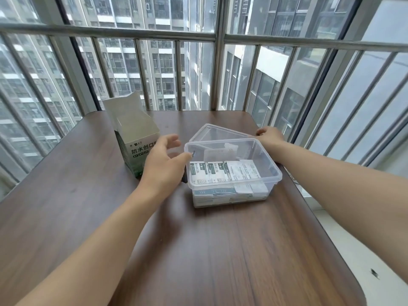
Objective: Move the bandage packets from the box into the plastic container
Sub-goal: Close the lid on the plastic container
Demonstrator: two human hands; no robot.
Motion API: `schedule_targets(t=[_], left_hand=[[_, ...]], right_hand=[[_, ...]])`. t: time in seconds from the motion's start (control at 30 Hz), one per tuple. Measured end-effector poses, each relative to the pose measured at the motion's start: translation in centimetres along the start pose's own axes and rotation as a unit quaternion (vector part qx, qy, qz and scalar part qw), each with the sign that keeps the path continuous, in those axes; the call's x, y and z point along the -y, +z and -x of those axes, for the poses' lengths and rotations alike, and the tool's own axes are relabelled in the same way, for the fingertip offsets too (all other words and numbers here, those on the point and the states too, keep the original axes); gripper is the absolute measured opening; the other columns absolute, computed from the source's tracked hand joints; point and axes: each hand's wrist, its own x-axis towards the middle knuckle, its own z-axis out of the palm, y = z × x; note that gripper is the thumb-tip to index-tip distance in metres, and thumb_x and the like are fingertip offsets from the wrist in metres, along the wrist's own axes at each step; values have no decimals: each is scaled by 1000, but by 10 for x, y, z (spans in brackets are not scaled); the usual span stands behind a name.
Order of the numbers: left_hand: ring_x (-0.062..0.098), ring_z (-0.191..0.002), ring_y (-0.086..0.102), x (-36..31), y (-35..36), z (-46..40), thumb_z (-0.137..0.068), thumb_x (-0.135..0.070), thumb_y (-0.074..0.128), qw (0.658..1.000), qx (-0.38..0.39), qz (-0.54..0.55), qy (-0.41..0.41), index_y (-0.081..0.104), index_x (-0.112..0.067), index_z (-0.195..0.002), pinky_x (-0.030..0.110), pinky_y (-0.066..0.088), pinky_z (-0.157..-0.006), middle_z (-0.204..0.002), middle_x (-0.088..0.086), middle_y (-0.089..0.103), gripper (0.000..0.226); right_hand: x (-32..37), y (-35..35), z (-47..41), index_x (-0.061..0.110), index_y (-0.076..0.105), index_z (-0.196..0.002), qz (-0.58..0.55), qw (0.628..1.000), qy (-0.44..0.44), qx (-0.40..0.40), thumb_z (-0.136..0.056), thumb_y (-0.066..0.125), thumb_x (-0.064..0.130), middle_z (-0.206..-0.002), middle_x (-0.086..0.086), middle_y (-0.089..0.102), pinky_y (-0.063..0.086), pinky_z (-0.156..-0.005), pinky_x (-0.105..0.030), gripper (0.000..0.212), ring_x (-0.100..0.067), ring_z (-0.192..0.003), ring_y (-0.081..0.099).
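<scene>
Barred window with tower blocks behind; dark wood counter point(198, 250) in front. Box point(136, 146) is stood upright at the left, top flap open, contents not visible from this angle. Plastic container point(273, 173) sits just right of it, already layered with bandage packets point(223, 172); its lid point(212, 132) is propped behind. Left hand point(164, 162) is seen between box and container, fingers spread apart, nothing held. Right hand point(270, 134) is at the container's far right corner, near the lid; whether anything is gripped cannot be told.

Judgement: task nearly done (box possibly empty). Box should be tipped toward the camera and checked. Any leftovers are best laid flat, aligned with existing rows, while the container is steadied.
</scene>
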Motion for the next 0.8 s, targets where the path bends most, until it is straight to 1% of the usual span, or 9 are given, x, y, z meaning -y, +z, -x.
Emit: schedule_targets(t=[0.1, 0.17, 0.3, 0.4, 0.47, 0.53, 0.63, 0.7, 0.8], left_hand=[[2, -84, 65, 1, 2, 0, -89, -8, 72, 999, -24, 19, -8, 65, -14, -120, 6, 48, -62, -109, 1, 71, 33], [3, -79, 66, 0, 2, 1, -89, -9, 73, 999, -30, 22, -13, 69, -17, -108, 7, 46, -54, -101, 0, 74, 21], [6, -77, 67, -1, 3, 3, -89, -14, 75, 999, -38, 5, -8, 70, -20, -99, 16, 50, -61, -95, -1, 75, 12], [10, -84, 71, 0, 5, 6, -86, -17, 78, 999, -30, -5, -20, 71, -18, -104, 33, 60, -77, -97, -2, 76, 19], [13, -91, 73, 1, 5, 9, -85, -23, 80, 999, -22, -21, -28, 71, -18, -109, 41, 61, -87, -100, -5, 76, 26], [14, -94, 73, 2, 6, 11, -86, -28, 79, 999, -19, -29, -33, 71, -17, -111, 43, 59, -91, -102, -5, 76, 29], [19, -94, 74, 0, 5, 12, -87, -28, 78, 999, -15, -29, -35, 72, -17, -108, 47, 60, -90, -98, -2, 76, 25], [23, -94, 74, -1, 3, 12, -88, -26, 78, 999, -11, -28, -36, 73, -17, -105, 49, 60, -88, -94, 0, 77, 20], [25, -99, 73, -2, 1, 9, -91, -26, 75, 999, -6, -22, -34, 74, -17, -105, 46, 58, -93, -95, 2, 77, 16]], right_hand=[[-10, -8, -7, 12, 74, -110, 88, 994, -35, -46, -91, 69, 26, -117, -8, 71, 51, -94, -34, 24, -29, -108, 65], [-10, -15, -8, 4, 75, -100, 116, 992, -41, -40, -93, 69, 21, -103, -10, 72, 52, -88, -34, 19, -29, -99, 66], [-16, -27, -8, -2, 76, -90, 119, 992, 2, -44, -90, 73, 14, -95, -16, 74, 60, -85, -45, 17, -31, -90, 70], [-16, -45, -3, -1, 71, -98, -80, 991, 79, -71, -91, 69, 0, -101, -17, 70, 62, -80, -41, 8, -28, -85, 68], [-6, -70, 5, -1, 66, -104, -275, 950, 97, -109, -92, 62, -9, -95, -18, 66, 63, -65, -34, 15, -23, -71, 65], [12, -95, 18, -1, 64, -110, -399, 905, 83, -125, -95, 59, -9, -91, -16, 65, 63, -57, -28, 17, -22, -73, 66], [37, -122, 52, -2, 66, -113, -424, 904, 60, -11, -98, 59, -1, -108, -13, 70, 64, -65, -27, 16, -22, -94, 72], [51, -124, 78, 1, 67, -109, -350, 931, 37, 98, -97, 59, 1, -107, -12, 71, 62, -63, -23, 15, -20, -88, 73], [63, -114, 106, -1, 70, -107, -230, 957, 16, 177, -90, 66, -1, -102, -14, 73, 61, -61, -23, 18, -23, -87, 74]])
